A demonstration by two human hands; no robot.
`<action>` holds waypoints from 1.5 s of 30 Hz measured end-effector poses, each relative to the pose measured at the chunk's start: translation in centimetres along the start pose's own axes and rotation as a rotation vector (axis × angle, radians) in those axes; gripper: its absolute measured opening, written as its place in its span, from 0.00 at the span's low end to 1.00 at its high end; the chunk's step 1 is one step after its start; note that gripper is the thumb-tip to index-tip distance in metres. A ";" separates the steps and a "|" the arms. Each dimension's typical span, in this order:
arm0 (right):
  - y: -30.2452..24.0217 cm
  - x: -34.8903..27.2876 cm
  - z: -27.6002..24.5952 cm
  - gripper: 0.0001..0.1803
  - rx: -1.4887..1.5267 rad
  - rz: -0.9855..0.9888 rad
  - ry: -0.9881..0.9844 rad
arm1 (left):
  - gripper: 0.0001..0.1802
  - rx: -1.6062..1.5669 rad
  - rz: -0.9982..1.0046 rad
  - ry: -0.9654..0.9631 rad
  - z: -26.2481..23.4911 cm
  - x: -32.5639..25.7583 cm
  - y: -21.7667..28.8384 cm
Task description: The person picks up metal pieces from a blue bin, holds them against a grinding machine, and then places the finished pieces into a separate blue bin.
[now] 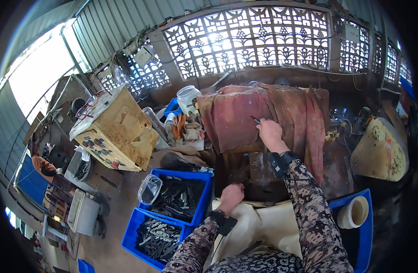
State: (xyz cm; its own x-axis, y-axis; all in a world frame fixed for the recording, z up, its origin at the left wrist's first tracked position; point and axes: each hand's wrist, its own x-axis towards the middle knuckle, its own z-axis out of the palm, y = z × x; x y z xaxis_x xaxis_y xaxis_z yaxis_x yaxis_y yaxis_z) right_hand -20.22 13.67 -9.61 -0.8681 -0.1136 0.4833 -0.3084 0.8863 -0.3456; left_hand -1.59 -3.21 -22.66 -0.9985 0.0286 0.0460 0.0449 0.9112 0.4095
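My right hand (270,132) is raised in front of a machine housing draped with a reddish, dirt-stained cloth (236,116). Its fingers pinch a small, dark, slim piece (255,120) that points up and to the left. My left hand (232,196) is curled closed lower down, beside the dark open recess (240,175) under the cloth. Whatever those fingers may hold is hidden. A cream-coloured sheet (250,223) spreads below it, in front of my body. Both forearms wear patterned sleeves, with a dark band at each wrist.
Two blue bins, one nearer (131,236) and one farther (208,191), hold many dark, slim pieces; a clear plastic tub (150,189) rests on the farther one. At right, a blue tray (367,227) carries a cream bucket (353,212). A stained control cabinet (122,127) stands left.
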 end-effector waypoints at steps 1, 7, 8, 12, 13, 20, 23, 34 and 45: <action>0.2 0.0 -0.1 0.12 0.001 0.003 0.000 | 0.10 0.003 -0.001 -0.002 0.0 0.0 0.2; -0.2 -0.1 -0.2 0.12 0.018 0.011 -0.003 | 0.10 0.016 0.000 -0.005 -0.1 0.0 0.2; -0.2 -0.1 -0.3 0.12 0.023 0.013 -0.005 | 0.10 0.022 -0.014 -0.016 -0.2 0.0 0.3; -0.2 -0.1 -0.3 0.12 0.033 0.015 -0.009 | 0.11 0.040 -0.029 -0.032 -0.3 0.1 0.3; -0.2 -0.1 -0.4 0.12 0.033 0.009 -0.013 | 0.10 0.042 -0.021 -0.024 -0.2 0.1 0.2; -0.3 0.2 0.0 0.12 0.031 0.021 -0.023 | 0.10 0.060 -0.001 -0.012 -0.1 0.1 0.0; -0.3 0.1 -0.2 0.12 0.028 0.038 -0.033 | 0.10 0.046 0.012 0.011 0.1 0.1 -0.1; -0.4 0.0 0.9 0.13 -0.012 -0.034 0.015 | 0.10 0.037 -0.055 -0.023 0.0 -0.1 0.1; 2.6 0.8 0.4 0.16 -0.116 -0.133 -0.002 | 0.06 -0.035 0.265 0.336 5.0 1.1 -2.6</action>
State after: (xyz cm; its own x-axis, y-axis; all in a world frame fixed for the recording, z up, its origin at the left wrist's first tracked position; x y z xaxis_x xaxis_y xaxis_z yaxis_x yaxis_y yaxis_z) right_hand -21.87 15.74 -10.46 -0.8236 -0.2338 0.5168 -0.3732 0.9095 -0.1833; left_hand -2.93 -3.51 -28.24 -0.8874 0.1186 0.4455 0.3050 0.8757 0.3744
